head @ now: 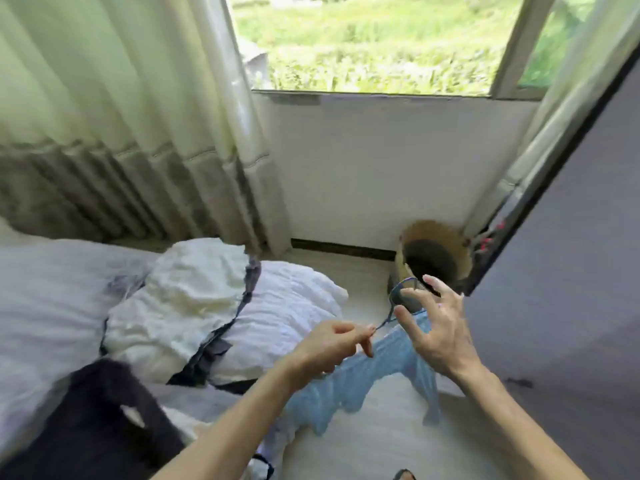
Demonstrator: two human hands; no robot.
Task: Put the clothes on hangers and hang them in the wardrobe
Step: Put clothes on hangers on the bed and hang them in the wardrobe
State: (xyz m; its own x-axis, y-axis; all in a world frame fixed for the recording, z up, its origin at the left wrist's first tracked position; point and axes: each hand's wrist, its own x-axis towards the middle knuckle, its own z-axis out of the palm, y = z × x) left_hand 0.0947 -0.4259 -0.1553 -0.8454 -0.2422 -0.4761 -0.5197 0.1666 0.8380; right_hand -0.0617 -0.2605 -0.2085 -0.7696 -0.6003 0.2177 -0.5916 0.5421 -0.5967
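A light blue garment point(349, 382) hangs in front of me from a thin dark wire hanger point(398, 296). My left hand point(332, 344) pinches the hanger's wire where it meets the garment's top edge. My right hand point(436, 334) is just to the right, fingers spread around the hanger's hook loop and touching the garment's top. A white crumpled garment point(194, 292) with dark trim lies on the bed. A black garment point(104, 420) lies at the bed's near corner. The grey wardrobe side point(568, 306) rises at the right.
The bed point(41, 292) with pale sheets fills the left. A woven basket point(433, 258) stands on the floor in the corner under the window point(374, 43). Curtains point(121, 116) hang at the left. Pale floor point(381, 438) lies below my hands.
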